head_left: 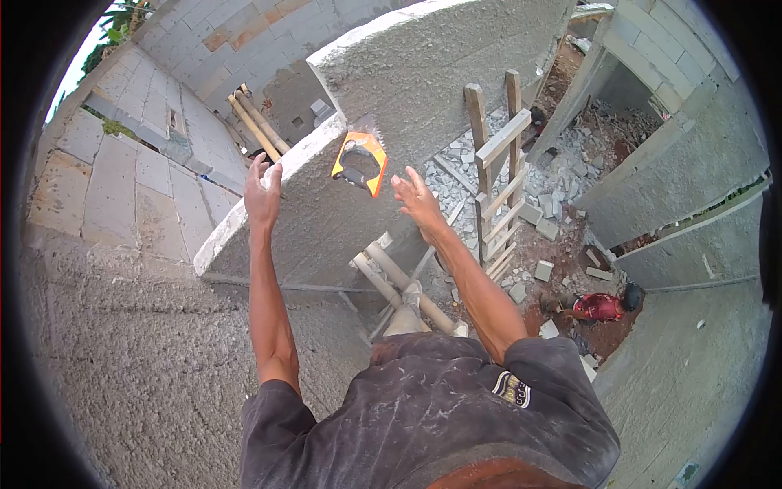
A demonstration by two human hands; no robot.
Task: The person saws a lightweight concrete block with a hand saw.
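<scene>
My left hand [263, 198] is at the rough white top edge of a grey block wall [305, 216], its thumb and fingers curled over it. Just right of it, a hand saw [380, 163] with an orange and black handle hangs at the step where the wall rises. The saw's toothed blade points up and is partly hidden. My right hand [417, 198] is held in the air right of the saw handle, apart from it, with fingers spread and nothing in them.
Below me, bamboo poles [391, 273] cross under my feet. A wooden ladder-like frame [497, 163] stands to the right. Broken blocks [542, 220] litter the ground far below. A co-worker [595, 306] in a red shirt is down at the lower right. Bamboo poles [259, 122] lean behind the wall.
</scene>
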